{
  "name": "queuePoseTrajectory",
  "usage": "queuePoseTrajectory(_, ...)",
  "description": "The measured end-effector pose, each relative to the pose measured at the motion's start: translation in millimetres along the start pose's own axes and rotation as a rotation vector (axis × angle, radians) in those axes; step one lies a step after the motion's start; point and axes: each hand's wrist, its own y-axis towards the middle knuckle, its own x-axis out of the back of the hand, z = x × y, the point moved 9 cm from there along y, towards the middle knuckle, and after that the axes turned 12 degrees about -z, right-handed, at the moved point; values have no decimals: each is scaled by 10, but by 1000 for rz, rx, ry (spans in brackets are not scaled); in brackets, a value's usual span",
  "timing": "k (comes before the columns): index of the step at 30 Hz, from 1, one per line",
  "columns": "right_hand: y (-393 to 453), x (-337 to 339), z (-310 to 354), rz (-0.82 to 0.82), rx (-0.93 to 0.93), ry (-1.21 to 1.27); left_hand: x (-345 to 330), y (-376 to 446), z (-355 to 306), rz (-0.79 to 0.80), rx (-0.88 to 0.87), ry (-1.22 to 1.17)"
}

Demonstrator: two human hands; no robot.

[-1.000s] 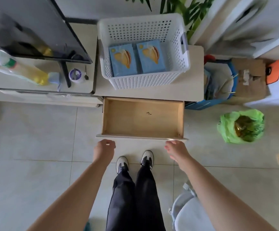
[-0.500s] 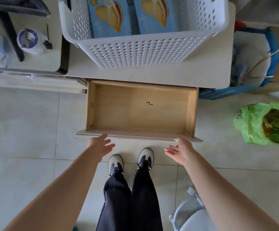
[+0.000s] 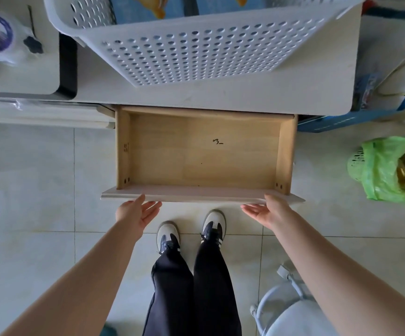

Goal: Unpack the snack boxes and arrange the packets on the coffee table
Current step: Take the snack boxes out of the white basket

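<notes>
Fingers (image 3: 151, 207) of the left hand (image 3: 133, 214) are spread flat and hold nothing, and those of the right hand (image 3: 269, 210) are opened the same way, palms turned toward the front panel of the drawer (image 3: 201, 151). Compared with a second ago, when both hands were curled on the panel's edge, the grip has been let go; fingertips may still be brushing the underside of the panel, though contact cannot be settled from this angle. The drawer is pulled well out and is seen to be bare wood with only a small dark mark on its floor.

The view has also been carried forward and down, so that the white perforated basket (image 3: 196, 44) on the tabletop (image 3: 220, 98) now fills the upper frame. The snack boxes (image 3: 148, 6) are lying inside it, only their lower blue edges being visible above the basket wall.

Nothing has yet been unpacked. Since the drawer offers no packets, it is judged that the next useful step is to shut it with a flat push, after which the boxes can be lifted from the basket. A green bag (image 3: 390, 168) sits on the floor to the right, well apart from the hands.
</notes>
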Motion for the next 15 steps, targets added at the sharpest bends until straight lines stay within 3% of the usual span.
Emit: queuePoseTrajectory(15,-72,-157,427,72,50,27,-220,21,-482,-50,-169,10)
